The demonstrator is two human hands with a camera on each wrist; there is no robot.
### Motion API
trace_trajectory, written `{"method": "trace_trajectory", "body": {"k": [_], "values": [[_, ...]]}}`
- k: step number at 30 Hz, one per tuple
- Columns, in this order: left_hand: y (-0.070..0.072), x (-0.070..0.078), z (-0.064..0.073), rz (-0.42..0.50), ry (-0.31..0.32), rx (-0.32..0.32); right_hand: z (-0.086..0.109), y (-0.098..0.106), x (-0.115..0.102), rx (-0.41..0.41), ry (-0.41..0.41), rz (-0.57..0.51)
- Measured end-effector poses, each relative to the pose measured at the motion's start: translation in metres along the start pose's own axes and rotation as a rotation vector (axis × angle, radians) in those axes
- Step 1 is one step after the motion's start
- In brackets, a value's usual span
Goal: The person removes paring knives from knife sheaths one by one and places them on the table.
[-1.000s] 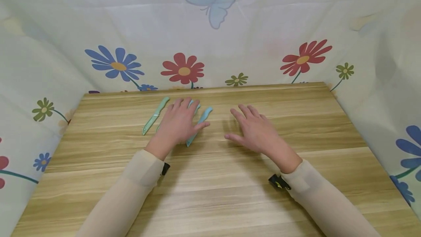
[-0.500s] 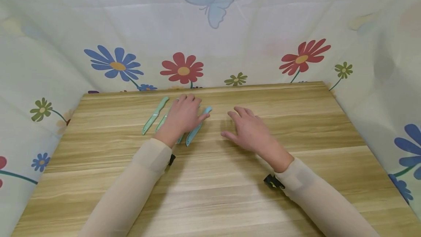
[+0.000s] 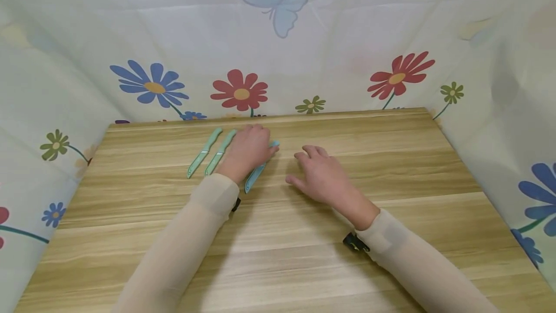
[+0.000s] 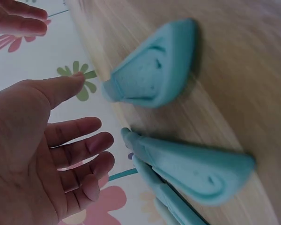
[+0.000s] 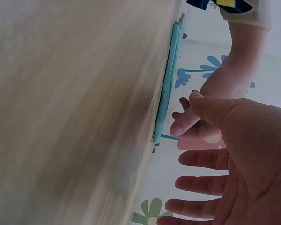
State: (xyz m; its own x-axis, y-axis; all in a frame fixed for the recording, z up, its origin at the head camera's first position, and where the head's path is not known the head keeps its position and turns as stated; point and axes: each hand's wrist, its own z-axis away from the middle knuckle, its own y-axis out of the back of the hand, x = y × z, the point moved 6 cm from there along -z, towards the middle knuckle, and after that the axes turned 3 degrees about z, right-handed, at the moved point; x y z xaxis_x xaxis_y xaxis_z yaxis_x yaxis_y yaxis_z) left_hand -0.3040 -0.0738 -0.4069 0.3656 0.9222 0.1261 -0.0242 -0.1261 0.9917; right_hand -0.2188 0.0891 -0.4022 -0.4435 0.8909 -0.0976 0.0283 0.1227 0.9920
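Head view: slack, empty left hand [image 3: 249,149] has uncovered green knives [image 3: 219,153], putting work at blue knife [image 3: 254,178]; right hand [image 3: 323,176] relaxed, empty

Booth [image 3: 173,28]: flowered sheeting [image 3: 356,23], wooden tabletop [image 3: 282,255]

High downward view, wrist close-ups, knives [image 3: 205,152] shared
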Motion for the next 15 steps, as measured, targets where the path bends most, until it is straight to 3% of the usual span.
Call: {"method": "trace_trajectory", "body": {"k": [4, 11, 15], "values": [[-0.002, 0.003, -0.007, 0.011, 0.03, -0.025, 0.0, -0.001, -0.001, -0.002, 0.003, 0.001], [-0.013, 0.005, -0.021, -0.002, 0.057, -0.133, 0.001, -0.004, -0.002, -0.028, 0.001, -0.014], [-0.015, 0.007, -0.023, 0.003, 0.069, -0.151, 0.002, -0.003, -0.004, -0.027, 0.011, -0.012]]}}
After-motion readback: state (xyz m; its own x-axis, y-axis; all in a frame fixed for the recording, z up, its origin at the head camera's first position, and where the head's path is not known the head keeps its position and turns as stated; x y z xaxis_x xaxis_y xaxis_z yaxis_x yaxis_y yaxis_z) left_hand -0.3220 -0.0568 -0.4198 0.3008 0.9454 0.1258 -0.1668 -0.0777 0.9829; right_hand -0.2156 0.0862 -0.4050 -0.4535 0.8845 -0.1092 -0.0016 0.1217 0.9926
